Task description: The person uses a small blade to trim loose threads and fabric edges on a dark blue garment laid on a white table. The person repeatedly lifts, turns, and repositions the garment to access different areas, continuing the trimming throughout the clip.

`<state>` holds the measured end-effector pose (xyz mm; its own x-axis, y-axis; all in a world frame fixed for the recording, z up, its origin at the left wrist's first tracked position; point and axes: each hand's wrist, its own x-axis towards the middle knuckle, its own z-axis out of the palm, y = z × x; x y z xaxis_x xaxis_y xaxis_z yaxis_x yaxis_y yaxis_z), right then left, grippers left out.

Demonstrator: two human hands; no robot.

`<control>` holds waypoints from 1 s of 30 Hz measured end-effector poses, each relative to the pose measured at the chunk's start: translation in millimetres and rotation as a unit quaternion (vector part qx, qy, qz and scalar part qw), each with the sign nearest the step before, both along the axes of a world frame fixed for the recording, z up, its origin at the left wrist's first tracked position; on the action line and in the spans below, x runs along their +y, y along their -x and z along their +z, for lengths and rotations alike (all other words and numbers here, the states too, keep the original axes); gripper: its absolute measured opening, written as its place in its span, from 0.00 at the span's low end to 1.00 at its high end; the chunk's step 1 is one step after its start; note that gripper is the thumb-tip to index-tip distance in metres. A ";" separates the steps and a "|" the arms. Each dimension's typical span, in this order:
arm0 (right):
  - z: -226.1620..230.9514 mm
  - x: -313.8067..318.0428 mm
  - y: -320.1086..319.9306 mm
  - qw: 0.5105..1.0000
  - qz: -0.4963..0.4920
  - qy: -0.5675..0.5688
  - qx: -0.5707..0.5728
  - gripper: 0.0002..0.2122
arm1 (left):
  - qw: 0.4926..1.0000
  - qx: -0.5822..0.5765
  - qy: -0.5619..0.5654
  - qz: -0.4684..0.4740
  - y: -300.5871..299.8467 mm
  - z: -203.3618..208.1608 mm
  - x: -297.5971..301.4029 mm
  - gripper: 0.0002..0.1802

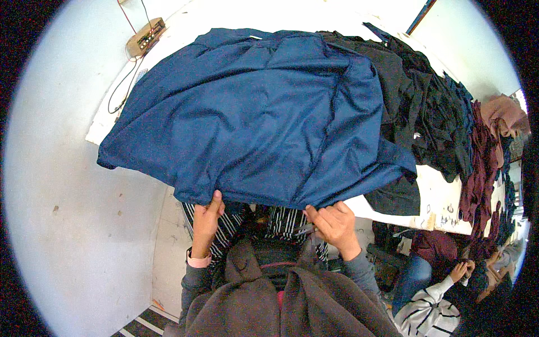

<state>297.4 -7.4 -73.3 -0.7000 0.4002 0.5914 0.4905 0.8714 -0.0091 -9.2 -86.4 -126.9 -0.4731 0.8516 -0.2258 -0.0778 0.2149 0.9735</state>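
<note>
A navy blue garment [252, 118], wide and creased, lies spread over the white table, its lower edge drawn out past the near side toward me. My left hand [206, 222] pinches that edge between thumb and fingers. Further right along the same edge, my right hand [335, 226] grips the cloth with thumb and fingers. A small, thin metal tool [305, 229] shows beside the right fingers; it looks like snips, but I cannot make out its kind for sure. Folds run down the garment's right part, and a small white label [255, 37] sits at its far edge.
Black garments [432, 118] are heaped to the right, with maroon cloth [480, 163] hanging beyond them. A power strip [146, 38] with cables lies at the far left of the white table [443, 216]. Another person in a striped top [432, 314] sits at lower right.
</note>
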 end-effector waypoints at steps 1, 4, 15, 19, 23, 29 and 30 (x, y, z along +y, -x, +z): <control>-4.0 -2.7 -0.2 1.000 0.008 0.006 -0.001 0.08 | 1.000 0.004 0.010 0.006 0.6 -0.8 -0.6 0.22; -1.9 -8.0 3.9 0.999 0.023 0.034 0.012 0.09 | 1.000 0.003 0.009 0.012 -0.7 0.3 -2.5 0.20; 52.0 28.8 25.3 0.978 -0.022 0.204 0.027 0.15 | 0.999 0.005 0.032 0.024 1.5 -3.7 -13.5 0.15; 55.4 28.0 -4.9 0.896 -0.033 0.311 0.315 0.06 | 0.994 0.080 0.072 0.035 30.7 -27.9 -33.5 0.13; 53.4 37.0 -45.1 0.823 -0.115 0.306 0.464 0.03 | 0.963 0.211 0.023 0.167 51.3 -16.1 -35.8 0.17; 52.4 31.8 -46.6 0.837 -0.089 0.349 0.412 0.03 | 0.877 0.387 -0.161 0.235 42.8 61.4 -15.7 0.29; 52.7 28.5 -36.2 0.838 -0.103 0.368 0.389 0.03 | 0.871 0.424 -0.147 0.200 32.6 77.7 -14.7 0.28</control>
